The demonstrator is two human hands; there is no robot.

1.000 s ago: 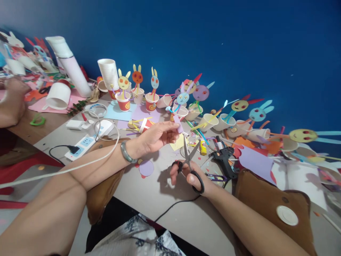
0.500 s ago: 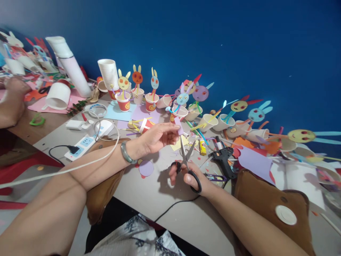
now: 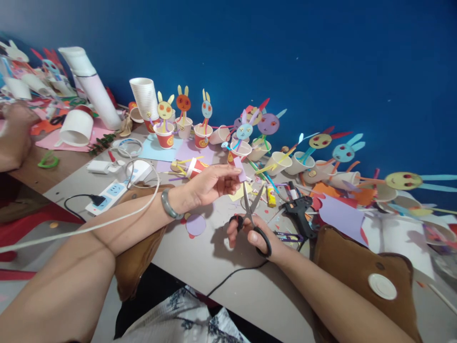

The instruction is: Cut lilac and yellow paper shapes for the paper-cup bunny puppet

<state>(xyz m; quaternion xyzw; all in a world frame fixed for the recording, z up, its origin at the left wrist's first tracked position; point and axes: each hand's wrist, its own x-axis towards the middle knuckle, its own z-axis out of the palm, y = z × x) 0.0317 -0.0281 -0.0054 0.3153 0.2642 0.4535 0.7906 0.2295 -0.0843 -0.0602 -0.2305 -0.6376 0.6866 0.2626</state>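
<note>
A small strip of purple paper is pinched between the fingertips of my left hand. My right hand is closed around the black handles of a pair of scissors. The scissor blades stand apart and point up, with one tip just below the paper strip. On the table beneath my left wrist lies a purple paper circle. A yellow glue tube and a black glue gun lie to the right of the scissors.
Paper cups with rabbit figures line the blue wall. A power strip and a white cable sit at the left, beside a tall flask. A brown cushion is at the right. Another person's hand is at the far left.
The scissors have shifted very slightly, and their blades look a little wider apart. My left hand keeps its hold on the purple strip.
</note>
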